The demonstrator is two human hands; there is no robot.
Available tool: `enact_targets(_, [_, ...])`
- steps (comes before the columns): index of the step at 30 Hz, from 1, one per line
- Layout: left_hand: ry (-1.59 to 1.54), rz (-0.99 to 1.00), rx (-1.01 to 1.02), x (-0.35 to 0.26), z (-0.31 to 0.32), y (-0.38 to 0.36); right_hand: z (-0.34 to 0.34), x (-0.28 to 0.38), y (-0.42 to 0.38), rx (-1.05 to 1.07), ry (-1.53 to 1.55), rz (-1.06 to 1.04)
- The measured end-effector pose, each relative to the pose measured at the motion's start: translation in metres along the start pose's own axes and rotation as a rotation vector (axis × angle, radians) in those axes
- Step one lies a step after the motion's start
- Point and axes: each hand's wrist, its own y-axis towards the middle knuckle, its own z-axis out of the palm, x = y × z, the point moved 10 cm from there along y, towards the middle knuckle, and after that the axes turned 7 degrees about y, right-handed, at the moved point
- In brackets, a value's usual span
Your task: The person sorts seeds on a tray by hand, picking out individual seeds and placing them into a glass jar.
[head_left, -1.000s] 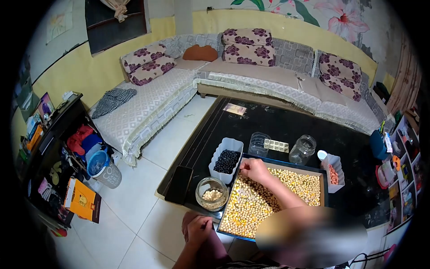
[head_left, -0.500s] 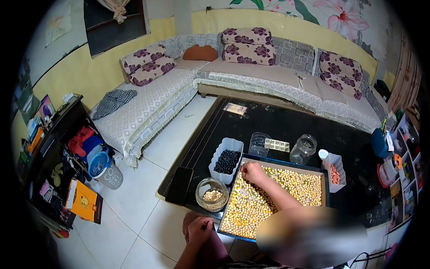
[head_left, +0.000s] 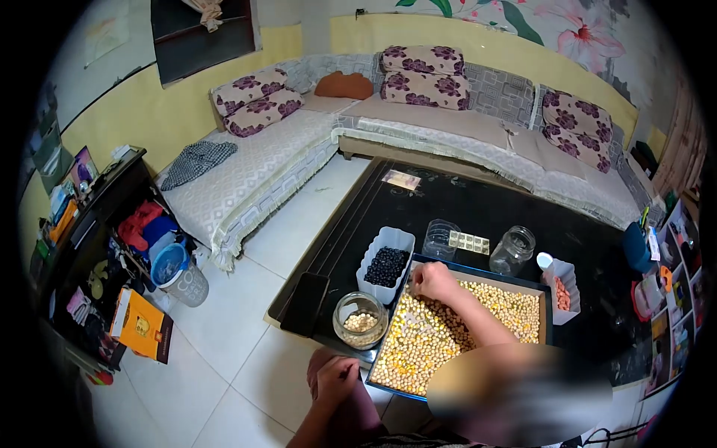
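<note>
A blue-rimmed tray [head_left: 544,319] on the table holds a spread layer of pale round beans [head_left: 418,351] mixed with yellow and green pieces. My right hand [head_left: 436,282] reaches into its far left part, fingers bent down and drawn together at the beans; the fingertips are hidden. My left hand [head_left: 336,378] rests on my knee beside the tray's near left corner, fingers curled in, and whatever they may hold is hidden. Close to it stands a glass jar [head_left: 360,321] partly filled with pale beans. A clear plastic container [head_left: 385,265] of dark beans touches the tray's left side.
Behind the tray are two clear jars [head_left: 512,251] and a patterned card [head_left: 469,243]. A container of reddish nuts [head_left: 562,293] stands at its right. A black phone [head_left: 305,304] lies near the table's left edge. Sofas [head_left: 433,119] line the walls; a bucket [head_left: 179,276] stands on the floor.
The whole view has shifted slightly. My right hand has moved a little to the right over the beans, while my left hand stays on the knee.
</note>
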Motion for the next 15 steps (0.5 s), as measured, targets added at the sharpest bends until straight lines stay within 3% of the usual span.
enact_targets(6, [0.018, 0.028, -0.002, 0.000, 0.001, 0.001, -0.059, 0.115, -0.021, -0.125, 0.398, -0.278])
enact_targets(8, [0.019, 0.031, -0.001, -0.001, 0.000, 0.001, -0.056, 0.152, -0.034, -0.101, 0.454, -0.481])
enact_targets(10, [0.021, 0.018, -0.001, -0.001, 0.000, 0.001, -0.047, 0.170, -0.042, -0.054, 0.387, -0.555])
enact_targets(12, [0.007, 0.018, -0.004, 0.001, 0.002, -0.001, -0.033, 0.171, -0.042, 0.066, 0.386, -0.510])
enact_targets(15, [-0.001, 0.016, -0.011, 0.001, 0.001, 0.000, -0.048, 0.155, -0.042, -0.026, 0.451, -0.451])
